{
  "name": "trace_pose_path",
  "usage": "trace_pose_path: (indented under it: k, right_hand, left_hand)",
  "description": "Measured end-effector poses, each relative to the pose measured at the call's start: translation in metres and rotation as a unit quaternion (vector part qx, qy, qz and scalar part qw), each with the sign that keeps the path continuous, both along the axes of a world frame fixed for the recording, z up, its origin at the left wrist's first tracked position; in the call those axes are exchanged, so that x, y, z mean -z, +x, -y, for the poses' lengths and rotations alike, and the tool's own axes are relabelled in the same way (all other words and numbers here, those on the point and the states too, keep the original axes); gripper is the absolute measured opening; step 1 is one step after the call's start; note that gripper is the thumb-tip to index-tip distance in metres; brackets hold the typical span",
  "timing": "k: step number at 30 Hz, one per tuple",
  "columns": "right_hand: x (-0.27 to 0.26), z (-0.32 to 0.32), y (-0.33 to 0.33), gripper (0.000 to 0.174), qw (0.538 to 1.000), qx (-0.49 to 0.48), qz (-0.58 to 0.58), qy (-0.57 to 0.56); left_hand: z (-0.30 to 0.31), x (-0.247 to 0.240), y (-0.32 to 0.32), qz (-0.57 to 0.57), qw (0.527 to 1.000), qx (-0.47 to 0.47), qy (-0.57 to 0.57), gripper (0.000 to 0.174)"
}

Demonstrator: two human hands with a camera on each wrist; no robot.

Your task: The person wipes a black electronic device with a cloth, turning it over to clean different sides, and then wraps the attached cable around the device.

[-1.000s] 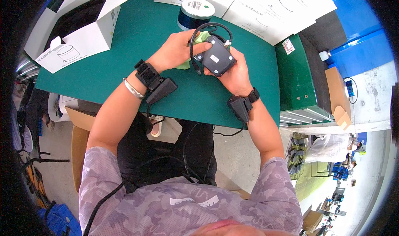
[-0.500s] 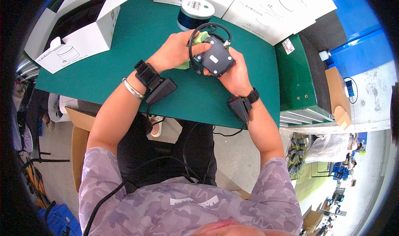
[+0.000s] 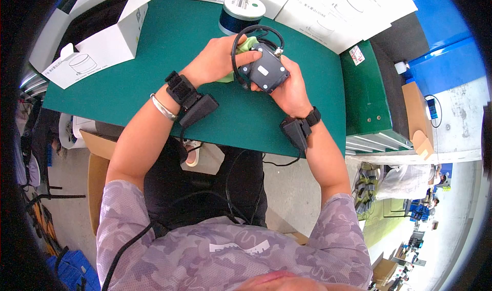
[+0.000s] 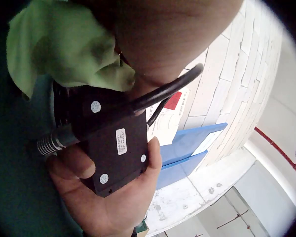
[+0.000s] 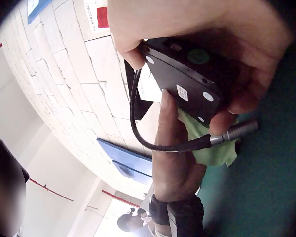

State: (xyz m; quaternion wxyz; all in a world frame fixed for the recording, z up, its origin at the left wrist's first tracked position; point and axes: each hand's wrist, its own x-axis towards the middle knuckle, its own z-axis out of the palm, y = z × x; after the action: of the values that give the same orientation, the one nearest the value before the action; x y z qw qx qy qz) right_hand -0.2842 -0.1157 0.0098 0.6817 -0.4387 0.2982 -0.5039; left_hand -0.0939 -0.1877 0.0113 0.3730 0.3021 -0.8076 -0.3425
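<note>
A black box-shaped device with a small white label and round white dots at its corners is held above the green table. The right hand grips it from the right and below, fingers curled round its edges. From the left, the left hand pinches the device's other side, thumb on the labelled face, with a green cloth between hand and device. A black cable loops from the device past the left hand, its metal connector hanging free near the right fingertips in the right wrist view.
A round canister with a white lid stands behind the hands. White printed boxes are at the back right, and an open white box is at the left. A green case borders the table's right side.
The device has tilted slightly in the hands, and the cable loop has shifted a little upward and left. Both hands keep their hold.
</note>
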Motion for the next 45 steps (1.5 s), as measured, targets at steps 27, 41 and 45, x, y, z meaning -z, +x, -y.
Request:
trace_pose_path:
  k: [27, 41, 45]
  right_hand:
    - [0.0010, -0.0006, -0.0001, 0.051, 0.999, 0.005, -0.039, 0.012]
    - [0.0020, -0.0016, 0.0016, 0.048, 0.996, 0.038, -0.083, 0.021]
    - [0.0044, 0.0005, 0.0010, 0.049, 0.996, 0.032, -0.080, 0.016]
  left_hand:
    - [0.0016, 0.0001, 0.0013, 0.025, 1.000, 0.002, -0.012, 0.048]
    - [0.0009, 0.0005, 0.0011, 0.028, 0.999, 0.007, 0.034, 0.044]
    - [0.0020, 0.0018, 0.0010, 0.026, 0.999, 0.011, 0.032, 0.044]
